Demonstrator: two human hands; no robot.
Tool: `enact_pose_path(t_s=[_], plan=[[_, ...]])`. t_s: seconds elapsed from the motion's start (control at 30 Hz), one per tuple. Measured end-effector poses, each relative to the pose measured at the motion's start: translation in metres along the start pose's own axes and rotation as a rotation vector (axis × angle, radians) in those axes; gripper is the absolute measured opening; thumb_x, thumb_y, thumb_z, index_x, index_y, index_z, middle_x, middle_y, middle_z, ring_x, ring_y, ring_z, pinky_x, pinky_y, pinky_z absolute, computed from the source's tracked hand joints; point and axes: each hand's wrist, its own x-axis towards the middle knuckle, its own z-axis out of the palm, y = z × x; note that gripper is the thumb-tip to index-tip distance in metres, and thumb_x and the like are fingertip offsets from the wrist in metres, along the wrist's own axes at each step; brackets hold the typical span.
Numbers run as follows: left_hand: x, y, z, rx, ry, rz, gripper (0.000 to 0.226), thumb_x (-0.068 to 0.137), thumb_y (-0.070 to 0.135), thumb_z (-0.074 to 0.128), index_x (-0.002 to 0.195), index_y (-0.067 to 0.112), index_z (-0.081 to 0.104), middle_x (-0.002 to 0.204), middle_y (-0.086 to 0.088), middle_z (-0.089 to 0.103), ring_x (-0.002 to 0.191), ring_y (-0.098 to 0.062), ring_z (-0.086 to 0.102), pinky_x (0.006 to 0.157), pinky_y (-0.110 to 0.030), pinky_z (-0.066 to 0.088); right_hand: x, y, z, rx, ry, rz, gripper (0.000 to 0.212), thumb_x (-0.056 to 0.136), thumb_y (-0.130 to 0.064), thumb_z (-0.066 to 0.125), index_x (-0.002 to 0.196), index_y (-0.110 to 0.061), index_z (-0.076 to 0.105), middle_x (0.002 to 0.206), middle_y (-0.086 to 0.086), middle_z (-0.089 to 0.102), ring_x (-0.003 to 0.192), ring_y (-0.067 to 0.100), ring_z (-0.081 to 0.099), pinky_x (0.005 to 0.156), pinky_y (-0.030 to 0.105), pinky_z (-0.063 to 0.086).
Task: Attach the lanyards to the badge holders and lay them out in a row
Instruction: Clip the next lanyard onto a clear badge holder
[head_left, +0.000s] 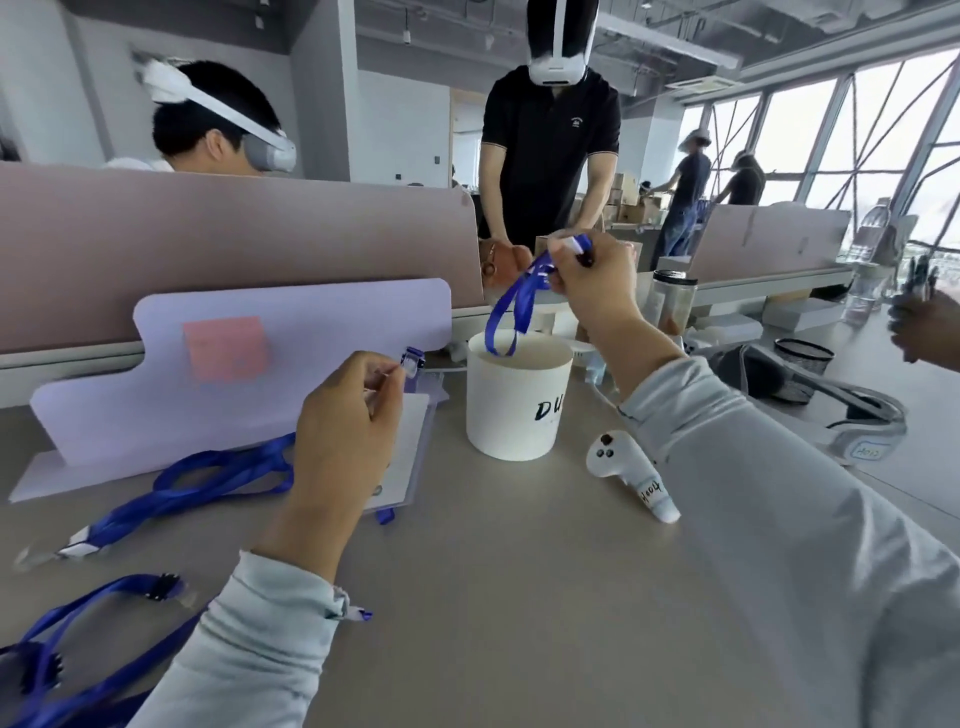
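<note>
Two hands work over the desk (519, 597), each closed on one half of the pair to be joined. The right hand (592, 291) is raised above the white tub (511, 400), its grip pinched shut on the clip end of a blue lanyard (511, 306); the ribbon hangs from that grip in a loop, down and to the left, its lowest bend just inside the tub's rim. The left hand (343, 431) sits lower and nearer, fingers pinched on the top edge of a clear badge holder (402, 457), which slopes down from the grip to rest on the desk.

The clip lies up and to the right of the holder's top, well apart from it, so the move I expect is the right hand coming down and left toward the left one. The holder's long axis runs away from the camera, its slotted end pointing up and away, toward the clip. The lanyard's long axis runs steeply down from the clip. Whether the clip's jaws are open cannot be told.

Other lanyards (208, 483) lie loose at the desk's left.
</note>
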Motion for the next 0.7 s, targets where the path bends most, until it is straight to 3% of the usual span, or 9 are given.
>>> enact_pose_path(t_s=[0.13,0.27,0.4,0.47,0.53,0.6,0.7], plan=[[0.004,-0.010,0.007,0.018,-0.025,-0.005,0.017,0.093,0.020,0.050,0.098,0.008,0.061,0.090,-0.002,0.066,0.074,-0.012,0.054,0.068,-0.022,0.039,0.020,0.006,0.020,-0.213,0.037,-0.116,0.018,0.090,-0.019,0.053,0.098,-0.008,0.065,0.084,0.010,0.067,0.077,0.024,0.063,0.071,0.034,0.053],[0.004,-0.017,0.011,0.017,-0.052,-0.027,0.018,0.094,0.020,0.049,0.101,0.008,0.060,0.094,-0.004,0.066,0.077,-0.013,0.054,0.069,-0.022,0.041,0.018,0.028,0.033,-0.483,-0.125,-0.079,0.021,0.090,-0.016,0.048,0.070,-0.020,0.054,0.071,0.009,0.057,0.066,0.025,0.051,0.057,0.025,0.035],[0.003,-0.020,0.012,0.017,-0.082,-0.022,0.018,0.094,0.021,0.048,0.102,0.009,0.059,0.094,-0.001,0.064,0.079,-0.012,0.054,0.071,-0.024,0.043,0.012,0.059,0.042,-0.550,-0.232,0.047,0.018,0.084,-0.015,0.053,0.068,-0.010,0.056,0.082,0.019,0.065,0.078,0.033,0.062,0.068,0.032,0.048],[0.003,-0.021,0.012,0.027,-0.099,-0.022,0.017,0.094,0.023,0.048,0.101,0.012,0.059,0.093,0.001,0.064,0.080,-0.012,0.055,0.072,-0.026,0.045,0.010,0.066,0.044,-0.498,-0.271,0.133,0.017,0.083,-0.019,0.061,0.092,-0.005,0.065,0.098,0.017,0.067,0.085,0.034,0.064,0.082,0.043,0.054],[0.003,-0.022,0.012,0.033,-0.114,-0.031,0.016,0.094,0.026,0.049,0.100,0.014,0.059,0.093,0.003,0.064,0.080,-0.012,0.056,0.073,-0.029,0.048,0.011,0.068,0.043,-0.518,-0.301,0.184,0.033,0.083,-0.023,0.065,0.112,-0.008,0.063,0.110,0.012,0.067,0.097,0.029,0.063,0.092,0.040,0.050],[0.003,-0.022,0.012,0.030,-0.126,-0.037,0.015,0.094,0.026,0.050,0.099,0.015,0.059,0.093,0.003,0.065,0.081,-0.012,0.057,0.074,-0.030,0.049,0.009,0.064,0.040,-0.595,-0.299,0.157,0.034,0.084,-0.023,0.065,0.116,-0.010,0.062,0.113,0.009,0.067,0.106,0.025,0.061,0.096,0.032,0.046],[0.006,-0.019,0.006,0.023,-0.167,-0.051,0.013,0.093,0.023,0.051,0.097,0.016,0.061,0.092,0.004,0.065,0.082,-0.011,0.056,0.072,-0.025,0.046,-0.007,0.051,0.038,-0.550,-0.250,0.030,0.021,0.087,-0.016,0.060,0.104,-0.008,0.068,0.108,0.009,0.069,0.101,0.024,0.063,0.092,0.035,0.049]])
